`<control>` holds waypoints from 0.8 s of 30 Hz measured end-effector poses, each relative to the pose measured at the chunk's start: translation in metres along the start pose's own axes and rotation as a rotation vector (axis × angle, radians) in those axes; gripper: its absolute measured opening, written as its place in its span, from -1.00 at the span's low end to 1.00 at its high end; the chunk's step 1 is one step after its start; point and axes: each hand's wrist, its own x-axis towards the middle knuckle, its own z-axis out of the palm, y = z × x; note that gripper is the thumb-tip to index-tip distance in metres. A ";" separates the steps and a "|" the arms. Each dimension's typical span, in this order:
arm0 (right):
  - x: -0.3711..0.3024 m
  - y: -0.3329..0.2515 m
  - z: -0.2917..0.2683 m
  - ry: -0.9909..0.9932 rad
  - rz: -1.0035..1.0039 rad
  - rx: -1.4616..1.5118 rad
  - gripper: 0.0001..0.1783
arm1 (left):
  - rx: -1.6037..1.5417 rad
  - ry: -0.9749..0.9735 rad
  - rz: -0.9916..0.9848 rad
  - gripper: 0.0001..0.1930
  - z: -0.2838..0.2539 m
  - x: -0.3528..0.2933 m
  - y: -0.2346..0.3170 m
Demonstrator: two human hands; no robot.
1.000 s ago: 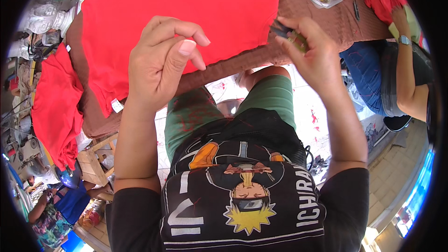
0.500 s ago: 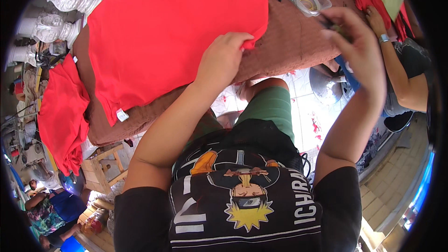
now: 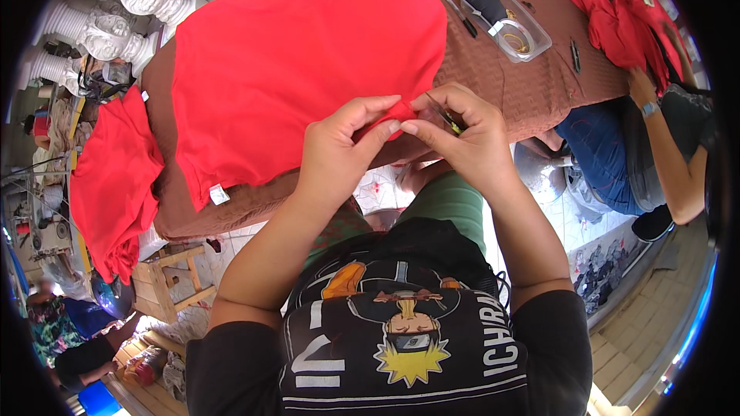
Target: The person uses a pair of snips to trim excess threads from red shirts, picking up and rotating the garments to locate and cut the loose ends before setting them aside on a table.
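You have both hands at the near right corner of the large, flat, bright red fabric piece [image 3: 308,62], which lies spread on the bench [image 3: 501,96] under a crinkled brown cloth cover. Take that red piece as your landmark: it reaches away and to the left from your fingers, its longer run going mostly sideways and tilting away toward the right. Your left hand [image 3: 339,142] is the nearer of the 2, overlapping its near edge, thumb and fingers closed on a small bunched fold. Your right hand [image 3: 470,123] is just beyond its right corner, half curled around a small pointed cutter with dark blades and a yellow-green grip [image 3: 445,115]. The right thumb and fingertip meet at the fold (you cannot tell whether they pinch it too). The cutter slants across that hand, point away and leftward, just beside the red piece. Beyond its right edge sit a slim black pen [image 3: 456,11] and a clear plastic tray [image 3: 532,50].
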 end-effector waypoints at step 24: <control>0.000 0.009 0.003 -0.030 0.229 0.166 -0.76 | 0.737 0.172 0.550 -0.86 0.005 0.014 -0.008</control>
